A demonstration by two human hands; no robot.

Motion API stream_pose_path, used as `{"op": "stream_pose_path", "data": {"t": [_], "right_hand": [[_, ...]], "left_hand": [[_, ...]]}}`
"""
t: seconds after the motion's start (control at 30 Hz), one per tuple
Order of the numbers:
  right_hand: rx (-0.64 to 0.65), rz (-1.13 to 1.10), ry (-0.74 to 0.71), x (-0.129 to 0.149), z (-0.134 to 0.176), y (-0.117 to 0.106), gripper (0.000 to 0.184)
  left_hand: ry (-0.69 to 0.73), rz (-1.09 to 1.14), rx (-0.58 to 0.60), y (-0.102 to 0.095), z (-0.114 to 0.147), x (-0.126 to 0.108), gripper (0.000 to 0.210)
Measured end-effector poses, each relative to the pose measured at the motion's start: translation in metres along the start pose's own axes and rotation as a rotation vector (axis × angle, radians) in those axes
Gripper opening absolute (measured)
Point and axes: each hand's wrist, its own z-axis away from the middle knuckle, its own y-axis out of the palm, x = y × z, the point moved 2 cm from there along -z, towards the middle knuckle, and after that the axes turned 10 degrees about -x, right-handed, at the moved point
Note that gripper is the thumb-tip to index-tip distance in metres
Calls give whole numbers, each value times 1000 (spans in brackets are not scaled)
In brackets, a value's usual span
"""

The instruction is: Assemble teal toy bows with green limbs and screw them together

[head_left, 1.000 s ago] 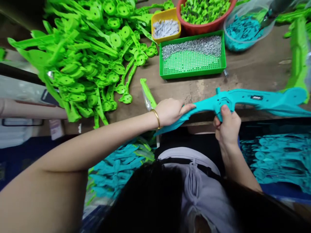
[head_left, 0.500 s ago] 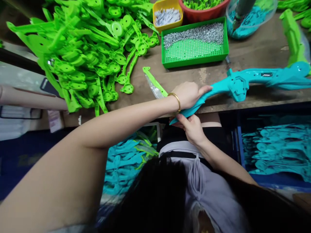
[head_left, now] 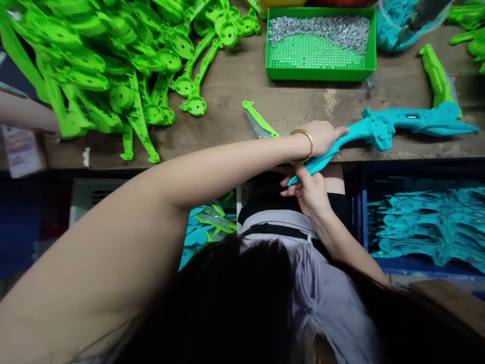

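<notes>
A long turquoise plastic toy bow (head_left: pixel 379 130) lies slanted along the front edge of the workbench, its near end sticking out over the edge. My left hand (head_left: pixel 321 137), with a gold bangle at the wrist, is closed around the near limb, thumb laid along the top. Below it, my right hand (head_left: pixel 311 189) pinches the pointed tip of that limb between thumb and fingers. A thin bright green part with a clear strip (head_left: pixel 261 121) lies just behind my left wrist, partly covered by it.
Bright green plastic parts (head_left: pixel 87 65) are heaped at the left. A green perforated tray (head_left: pixel 322 74) holds small metal pieces at the back. At the right stands a green part (head_left: pixel 435 76) against the bow's far end. Below the bench, a blue crate (head_left: pixel 364 217) holds turquoise parts.
The view has shifted, so the tray and heap sit higher in it. Both hands keep their hold on the bow; the right hand's fingers are now more spread at the tip.
</notes>
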Motion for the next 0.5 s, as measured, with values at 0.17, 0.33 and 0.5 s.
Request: {"op": "stream_pose_path", "data": {"t": [0.17,0.33,0.5], "right_hand": [[-38,-43,-72,4,10,2,44],[132,80,101,7,25,-2,31],[118,121,87,16,34,-11,26]], "left_hand": [[-24,-106,-58,-26,38,0,59],[99,-169,-36,-35,70,20,61],[391,-21,11,-37,48,28,51]]}}
